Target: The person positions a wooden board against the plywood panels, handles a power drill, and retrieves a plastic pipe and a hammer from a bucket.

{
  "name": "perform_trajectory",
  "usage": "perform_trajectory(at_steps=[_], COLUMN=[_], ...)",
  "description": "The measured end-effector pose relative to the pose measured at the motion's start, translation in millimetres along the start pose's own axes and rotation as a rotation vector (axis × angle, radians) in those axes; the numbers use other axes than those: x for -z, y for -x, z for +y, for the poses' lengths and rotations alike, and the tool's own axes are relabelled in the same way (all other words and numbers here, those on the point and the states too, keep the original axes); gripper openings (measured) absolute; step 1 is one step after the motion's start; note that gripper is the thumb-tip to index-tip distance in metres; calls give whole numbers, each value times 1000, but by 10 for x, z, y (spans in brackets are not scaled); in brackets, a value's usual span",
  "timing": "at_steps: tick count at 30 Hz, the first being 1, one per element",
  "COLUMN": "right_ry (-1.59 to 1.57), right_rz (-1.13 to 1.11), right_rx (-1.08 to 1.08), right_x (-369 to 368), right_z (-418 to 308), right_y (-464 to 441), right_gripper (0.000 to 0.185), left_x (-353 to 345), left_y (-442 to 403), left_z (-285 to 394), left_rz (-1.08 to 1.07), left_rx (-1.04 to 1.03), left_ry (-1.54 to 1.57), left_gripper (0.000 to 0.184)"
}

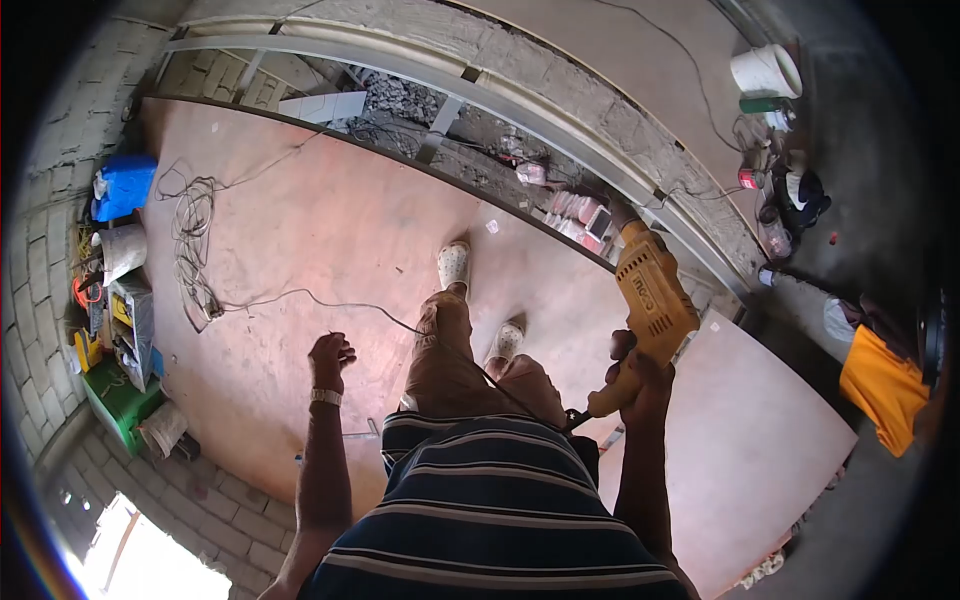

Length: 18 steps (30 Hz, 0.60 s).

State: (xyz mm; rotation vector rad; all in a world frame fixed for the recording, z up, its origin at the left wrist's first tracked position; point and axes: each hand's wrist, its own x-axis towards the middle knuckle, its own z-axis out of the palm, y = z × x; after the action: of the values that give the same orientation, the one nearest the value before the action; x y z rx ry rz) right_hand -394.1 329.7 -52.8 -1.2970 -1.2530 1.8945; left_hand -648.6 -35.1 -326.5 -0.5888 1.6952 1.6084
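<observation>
My right hand [645, 385] is wrapped round the handle of a yellow power drill [655, 295], whose front end points up and away toward the metal frame [560, 135]. A dark cord [340, 303] runs from beside the drill across my legs to the left. My left hand [332, 360], with a watch on the wrist, hangs over the pinkish board floor [300, 240]. Its fingers are curled, and something thin may stick out at the fingertips, too small to make out.
Coiled cable [193, 225] lies on the floor at left. A blue container [124, 188], a white bucket [122, 250] and a green crate [120, 395] line the block wall. Beyond the board edge is a gap with rubble [400, 98]. Orange cloth [885, 385] hangs at right.
</observation>
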Motion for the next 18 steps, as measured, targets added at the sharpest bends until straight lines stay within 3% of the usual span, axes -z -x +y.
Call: perform_trajectory(at_steps=[3, 10, 14, 18], right_ry=[6, 33, 91, 179], right_rz=[34, 43, -110, -334], right_rx=[-47, -185, -217, -232], right_x=[-119, -113, -125, -142], right_z=[-119, -171, -194, -106], right_y=[-203, -585, -723, -1053], right_gripper=[47, 47, 47, 47], left_x=[-110, 13, 30, -81], left_y=[-90, -153, 130, 568], left_z=[379, 302, 19, -467], left_rz=[-11, 84, 114, 182], left_rx=[-13, 47, 74, -70], left_ry=[-53, -112, -69, 17], left_gripper=[20, 17, 16, 14])
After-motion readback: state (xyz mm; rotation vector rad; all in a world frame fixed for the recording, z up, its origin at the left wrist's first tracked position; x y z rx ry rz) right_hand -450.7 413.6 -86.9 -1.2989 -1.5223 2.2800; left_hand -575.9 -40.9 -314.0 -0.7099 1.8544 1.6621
